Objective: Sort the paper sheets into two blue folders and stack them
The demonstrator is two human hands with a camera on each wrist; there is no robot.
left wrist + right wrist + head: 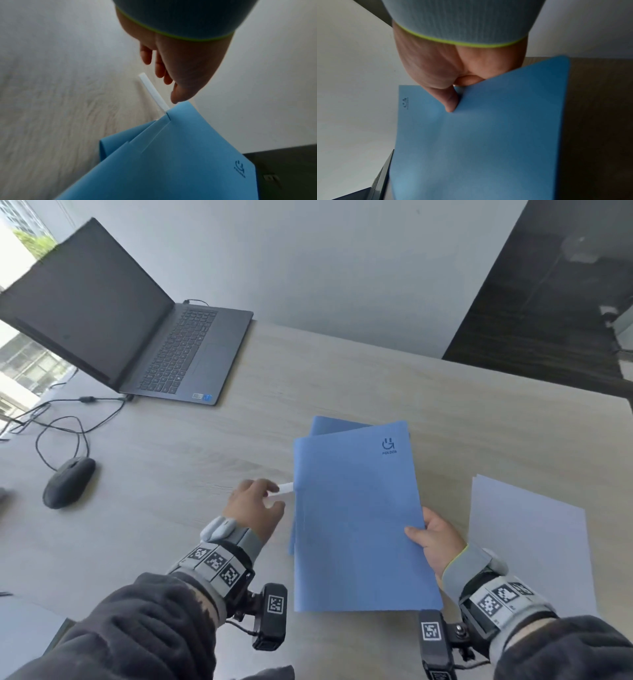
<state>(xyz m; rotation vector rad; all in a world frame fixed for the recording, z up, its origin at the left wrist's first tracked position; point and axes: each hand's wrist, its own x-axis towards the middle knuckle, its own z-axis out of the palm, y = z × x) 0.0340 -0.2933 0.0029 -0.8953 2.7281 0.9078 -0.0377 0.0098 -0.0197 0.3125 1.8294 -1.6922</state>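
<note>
My right hand grips the right edge of a blue folder, thumb on the cover and the other fingers hidden beneath. The folder is lifted at a slant over a second blue folder that lies on the table. A white spine bar sticks out of the held folder's left edge. My left hand hovers at that bar with loosely extended fingers, and its thumb tip is at the folder's corner. White paper sheets lie to the right.
An open dark laptop stands at the back left of the wooden table. A black mouse and loose cables lie in front of it. A dark panel rises behind the table's far right edge.
</note>
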